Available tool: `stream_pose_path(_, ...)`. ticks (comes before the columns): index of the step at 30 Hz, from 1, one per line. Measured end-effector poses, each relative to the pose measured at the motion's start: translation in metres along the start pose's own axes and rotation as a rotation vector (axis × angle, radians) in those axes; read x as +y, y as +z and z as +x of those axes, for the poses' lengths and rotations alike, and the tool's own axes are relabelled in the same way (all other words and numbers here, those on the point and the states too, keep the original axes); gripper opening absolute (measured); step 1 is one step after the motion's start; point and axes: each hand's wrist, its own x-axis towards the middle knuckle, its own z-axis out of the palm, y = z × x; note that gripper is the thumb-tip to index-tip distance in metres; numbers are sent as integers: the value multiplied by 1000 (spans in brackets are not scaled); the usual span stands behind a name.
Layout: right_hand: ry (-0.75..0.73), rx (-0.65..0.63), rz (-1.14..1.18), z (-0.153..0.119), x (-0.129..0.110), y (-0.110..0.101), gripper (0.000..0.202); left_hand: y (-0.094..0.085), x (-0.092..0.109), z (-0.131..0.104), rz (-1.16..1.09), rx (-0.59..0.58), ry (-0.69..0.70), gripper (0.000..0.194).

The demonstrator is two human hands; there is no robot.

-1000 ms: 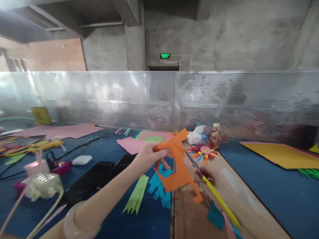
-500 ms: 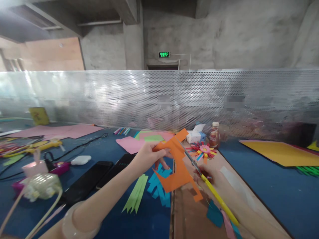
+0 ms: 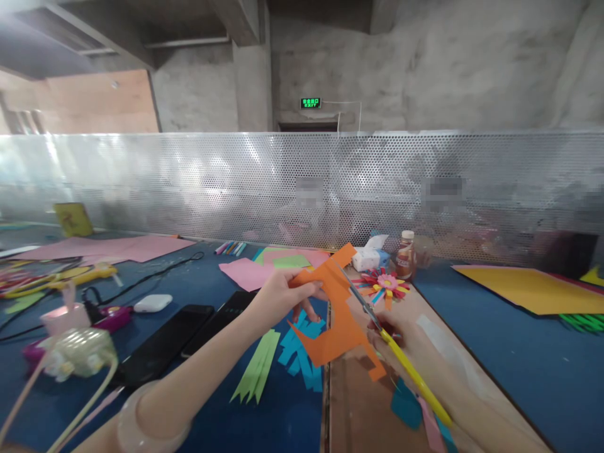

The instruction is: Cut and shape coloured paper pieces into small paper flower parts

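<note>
An irregular sheet of orange paper (image 3: 342,321) is pinched at its upper left by my left hand (image 3: 292,292), thumb on top. My right hand (image 3: 396,336) is closed on yellow-handled scissors (image 3: 415,377), whose metal blades point up and left against the orange paper's right edge. Below the left hand lie blue paper strips (image 3: 302,358), and beside them green strips (image 3: 258,371) with notched ends. A paper flower (image 3: 387,283) of red, yellow and blue strips with a pink centre lies beyond the scissors.
Two dark phones (image 3: 163,346) lie left of the strips, near a white earbud case (image 3: 153,303). Behind stand a tissue pack (image 3: 370,259) and a brown bottle (image 3: 406,255). Yellow sheets (image 3: 533,290) lie at right, pink sheets (image 3: 108,247) at left. A perforated metal screen (image 3: 236,189) borders the table.
</note>
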Motion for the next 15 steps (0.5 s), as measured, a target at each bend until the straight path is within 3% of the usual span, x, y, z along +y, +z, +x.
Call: stream_pose_path(15, -20, -28, -26, 1, -2, -4, 8, -2, -1, 2, 7, -6, -3, 13)
